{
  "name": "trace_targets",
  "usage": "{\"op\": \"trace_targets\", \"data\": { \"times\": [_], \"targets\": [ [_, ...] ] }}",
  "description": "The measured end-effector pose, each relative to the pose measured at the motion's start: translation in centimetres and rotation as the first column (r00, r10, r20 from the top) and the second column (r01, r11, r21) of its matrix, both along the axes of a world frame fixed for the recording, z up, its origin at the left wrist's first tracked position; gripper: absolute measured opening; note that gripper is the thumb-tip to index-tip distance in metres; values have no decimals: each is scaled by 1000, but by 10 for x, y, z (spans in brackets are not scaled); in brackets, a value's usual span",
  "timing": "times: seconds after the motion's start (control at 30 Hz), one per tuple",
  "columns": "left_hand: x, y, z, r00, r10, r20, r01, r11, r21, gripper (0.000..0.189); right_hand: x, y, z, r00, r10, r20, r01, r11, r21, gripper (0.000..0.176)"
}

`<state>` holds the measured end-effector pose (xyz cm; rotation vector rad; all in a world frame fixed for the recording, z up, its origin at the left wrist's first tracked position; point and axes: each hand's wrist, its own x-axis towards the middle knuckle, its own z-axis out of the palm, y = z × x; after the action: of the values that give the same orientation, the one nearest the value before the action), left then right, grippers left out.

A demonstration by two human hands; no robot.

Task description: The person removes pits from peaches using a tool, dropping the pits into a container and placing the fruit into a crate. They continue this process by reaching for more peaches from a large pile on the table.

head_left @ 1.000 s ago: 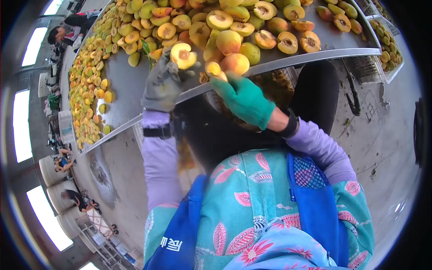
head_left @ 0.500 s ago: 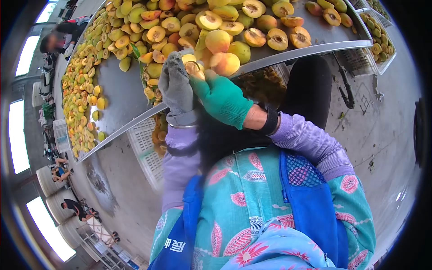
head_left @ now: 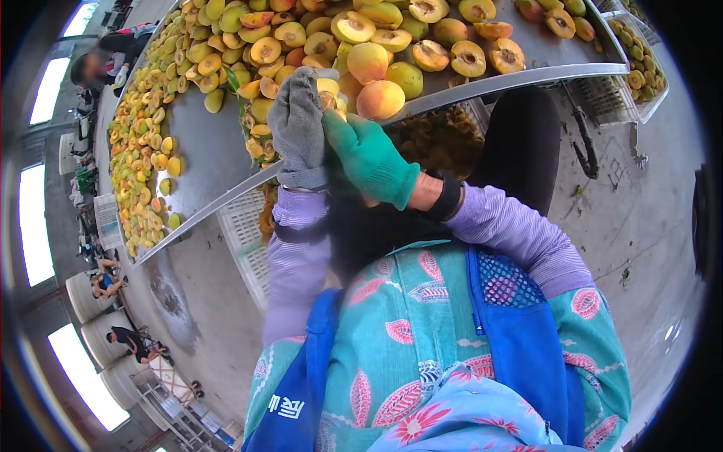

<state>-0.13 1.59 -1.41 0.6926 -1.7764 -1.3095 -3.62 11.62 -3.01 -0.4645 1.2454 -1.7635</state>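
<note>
My left hand [head_left: 299,132], in a grey glove, is closed round a peach half [head_left: 330,92] at the table's near edge. Against the same fruit presses my right hand [head_left: 373,160], in a green glove with its fingers closed. Whole peaches [head_left: 380,99] lie just beyond the right hand. Many halved peaches [head_left: 265,50] are heaped on the metal table [head_left: 203,143], some with pits showing. The gloves hide part of the held fruit.
Below the table edge stand a white crate [head_left: 245,233] and a heap of dark fruit pieces [head_left: 437,143]. Another crate of fruit [head_left: 640,68] is at the upper right. A co-worker [head_left: 113,56] leans at the upper left; other people sit at the far left.
Both hands have shifted slightly upward and stay together at the fruit. The held fruit is now more covered by the gloves. The whole view has shifted a little.
</note>
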Motion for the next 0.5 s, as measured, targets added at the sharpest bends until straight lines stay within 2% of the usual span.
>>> {"op": "trace_targets", "data": {
  "times": [0.03, 0.07, 0.13, 0.17, 0.23, 0.27, 0.33, 0.37, 0.43, 0.47, 0.5],
  "targets": [
    [1, -2, 0, 999, 9, 35, -10, 999, 48, 30, -4, 0, 1, 999, 22, -36, -21, 1000, 21, 50],
    [1, -4, 0, 998, 17, 68, -24, 995, 97, 30, -8, 0, 3, 997, 69, 22, -70, 996, 48, 50],
    [-1, -4, -4, 999, 34, 38, -37, 996, 79, 28, -12, 2, 8, 976, 158, 150, -173, 980, 98, 49],
    [0, -3, -5, 999, 44, 23, -45, 996, 70, 28, -9, 1, 8, 970, 125, 209, -141, 988, 64, 48],
    [-3, 4, -2, 997, 79, 0, -78, 983, 167, 26, -5, -2, 12, 946, 60, 319, -62, 998, -4, 47],
    [-3, 7, -1, 995, 96, -9, -91, 973, 214, 25, -12, 5, 22, 946, 139, 293, -161, 985, 55, 46],
    [5, 7, -4, 992, -112, -57, 123, 955, 269, 24, -30, 26, 43, 916, 301, 265, -354, 918, 180, 44],
    [9, 5, -4, 973, -213, -85, 228, 929, 290, 23, -28, 25, 39, 902, 307, 304, -364, 919, 150, 44],
    [13, -1, 1, 959, -275, -71, 277, 857, 435, 22, -21, 23, 25, 866, 331, 374, -390, 916, 91, 44],
    [11, 0, 5, 961, -265, -78, 268, 826, 496, 22, -9, 17, 23, 838, 259, 480, -313, 949, 36, 42],
    [8, 0, 8, 963, -254, -89, 260, 792, 552, 22, -11, 17, 20, 764, 317, 563, -341, 938, -66, 42]
  ]
}}
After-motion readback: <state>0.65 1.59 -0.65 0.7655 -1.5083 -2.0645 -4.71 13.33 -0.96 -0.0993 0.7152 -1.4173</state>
